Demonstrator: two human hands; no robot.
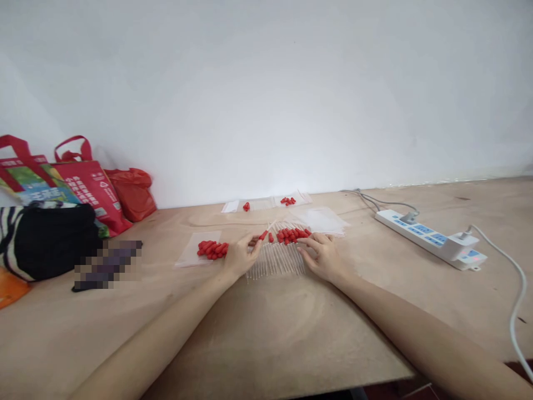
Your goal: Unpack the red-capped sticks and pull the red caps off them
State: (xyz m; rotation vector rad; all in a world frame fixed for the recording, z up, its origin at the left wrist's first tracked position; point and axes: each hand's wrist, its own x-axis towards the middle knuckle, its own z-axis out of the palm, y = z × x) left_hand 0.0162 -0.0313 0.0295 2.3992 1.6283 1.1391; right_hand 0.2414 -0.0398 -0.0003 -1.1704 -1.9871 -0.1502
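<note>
My left hand [242, 256] is closed in a pinch on a thin pale stick with a red bulb-shaped end [264, 235]. My right hand [323, 256] lies at the right end of a row of red bulb-shaped ends [289, 235], its thumb and fingers apart; whether a fingertip touches the row I cannot tell. Between both hands, many thin clear sticks [275, 261] lie side by side on the wooden table. A heap of red bulb-shaped pieces [211, 250] rests on a clear plastic bag [187, 253] left of my left hand.
Flat clear bags [325, 220] are stacked behind my right hand. Two small groups of red pieces [288, 201] lie near the wall. A white power strip [428, 236] with cables sits at right. Shopping bags [95, 191], a black cloth item [58, 241] and a blurred dark object [110, 264] are at left.
</note>
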